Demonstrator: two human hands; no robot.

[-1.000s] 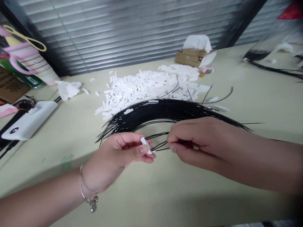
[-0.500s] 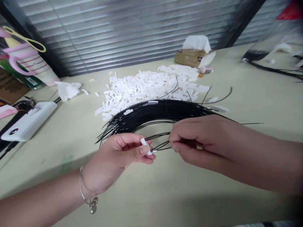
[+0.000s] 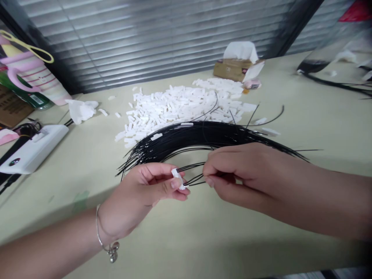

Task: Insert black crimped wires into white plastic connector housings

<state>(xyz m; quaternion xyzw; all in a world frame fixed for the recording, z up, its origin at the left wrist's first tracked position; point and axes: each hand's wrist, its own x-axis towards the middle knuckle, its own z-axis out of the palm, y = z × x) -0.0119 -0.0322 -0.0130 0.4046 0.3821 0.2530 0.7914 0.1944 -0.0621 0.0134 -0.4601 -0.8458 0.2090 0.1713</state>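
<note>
My left hand [image 3: 151, 190] pinches a small white plastic connector [image 3: 177, 177] between thumb and fingers, just above the pale table. A few thin black wires [image 3: 194, 174] run from the connector to my right hand [image 3: 238, 170], whose thumb and forefinger are closed on them. Right behind both hands lies a curved bundle of many black wires [image 3: 192, 137]. Farther back sits a heap of several white connectors [image 3: 180, 106].
A white power strip [image 3: 29, 153] with dark cables lies at the left edge. Crumpled tissue [image 3: 80, 109] and a pink striped bag [image 3: 35, 73] are at back left. A tissue box [image 3: 236, 68] stands at the back. More black wires [image 3: 337, 83] lie at far right.
My right hand has slid a little left along the wires, closer to the connector. My left hand has stayed where it was.
</note>
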